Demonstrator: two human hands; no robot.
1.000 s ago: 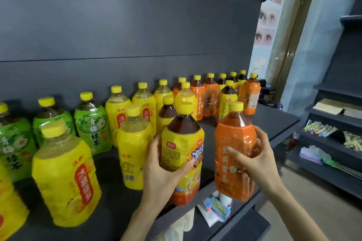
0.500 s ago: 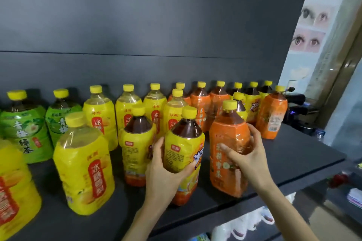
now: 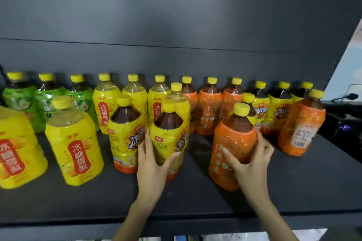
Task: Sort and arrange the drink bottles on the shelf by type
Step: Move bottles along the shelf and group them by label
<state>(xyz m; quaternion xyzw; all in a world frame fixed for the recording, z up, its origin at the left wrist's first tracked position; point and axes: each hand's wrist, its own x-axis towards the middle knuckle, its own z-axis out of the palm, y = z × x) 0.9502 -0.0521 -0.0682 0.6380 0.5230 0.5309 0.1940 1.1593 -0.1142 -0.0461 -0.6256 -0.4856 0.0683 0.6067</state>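
Gripping two bottles at once on the dark shelf (image 3: 305, 188). Left hand (image 3: 151, 164) is wrapping fingers and thumb round the yellow-label tea bottle (image 3: 168, 139). Right hand (image 3: 252, 164) is curling round the orange bottle (image 3: 233, 143). Both bottles are sitting mid-shelf, forward of the back row, with a gap showing between them; can't tell if their bases are touching the shelf.

Open room: bare shelf is running along the front edge (image 3: 176, 216) below the hands. It's widest at right front, ahead of a lone orange bottle (image 3: 302, 123) standing near the right end.

Left side is crowding up. A second tea bottle (image 3: 125, 137) is standing just beside the left hand, then two big yellow bottles (image 3: 75, 143) with red label patches.

Back row is lining the wall: green-label bottles (image 3: 17, 98), pale yellow ones (image 3: 106, 100), orange ones (image 3: 209, 107), then dark-tea ones (image 3: 279, 107). All are wearing yellow caps.

The held tea bottle is showing dark brown liquid at the shoulder, the orange one brown liquid at the neck.
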